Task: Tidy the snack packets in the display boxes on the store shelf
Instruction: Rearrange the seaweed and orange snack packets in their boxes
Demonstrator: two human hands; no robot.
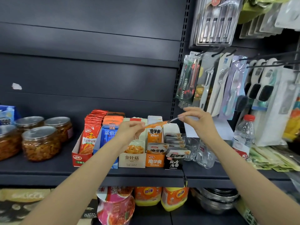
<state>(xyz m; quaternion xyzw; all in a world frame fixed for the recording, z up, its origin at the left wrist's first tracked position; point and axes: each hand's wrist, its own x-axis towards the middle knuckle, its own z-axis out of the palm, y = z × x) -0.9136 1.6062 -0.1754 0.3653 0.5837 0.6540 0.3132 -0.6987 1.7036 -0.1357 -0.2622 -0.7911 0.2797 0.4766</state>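
The two bare forearms come up from the lower edge, and between them, at the frame's centre, a thin orange snack packet is held edge-on above the display boxes: the left hand pinches its left end with curled fingers, and the right hand pinches its pale right end between thumb and fingertips, the other fingers loosely bent. I judge the step in hand to be returning a stray packet — it hangs in the air over the orange cardboard display box printed with white characters, whose packets match its colour, so the next move likely calls for turning it upright and sliding it down into that row without bending the ones already standing there. At 3 o'clock from that box stands a black cardboard box of grey-white packets, its contents lying askew; at 9 o'clock sit a cream cardboard box, then a blue box, then a red-and-white box of red packets. All rest on a dark grey metal shelf, with clear plastic jars of reddish pickles toward 9 o'clock and a clear water bottle with a red cap toward 3 o'clock. Carded kitchen tools hang on hooks at 2 o'clock, and yellow bottles stand on the shelf below at 6 o'clock.
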